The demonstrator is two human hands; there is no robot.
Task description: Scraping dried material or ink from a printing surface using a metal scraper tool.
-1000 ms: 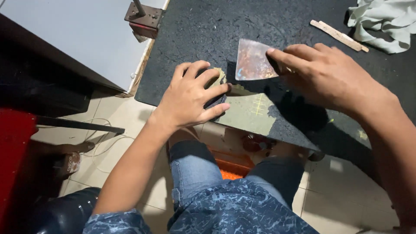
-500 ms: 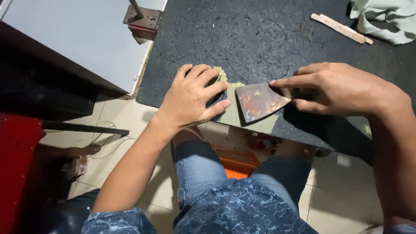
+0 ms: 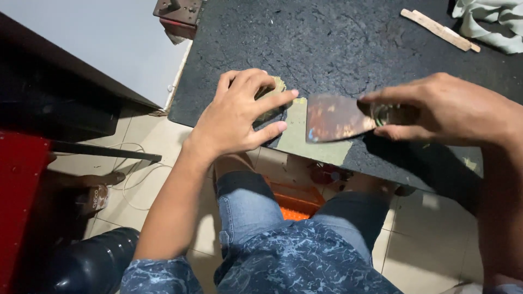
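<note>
My right hand (image 3: 447, 111) grips the handle of a rusty metal scraper (image 3: 333, 117), whose wide blade lies flat over a pale green patch (image 3: 297, 139) near the front edge of a black work surface (image 3: 348, 49). My left hand (image 3: 239, 117) presses down on a dark flat piece with a greenish lump (image 3: 272, 100) under the fingers, just left of the blade. Most of that piece is hidden by the hand.
Wooden sticks (image 3: 438, 30) and a crumpled pale cloth (image 3: 490, 22) lie at the far right of the surface. A rusty metal block (image 3: 177, 13) sits at the far left corner. A red object (image 3: 19, 201) and a dark seat (image 3: 87, 261) stand left, an orange crate (image 3: 297, 198) below.
The scraper has swept from further back toward the front edge and to the left, turning so its blade points left. My left hand has stayed pressed in place.
</note>
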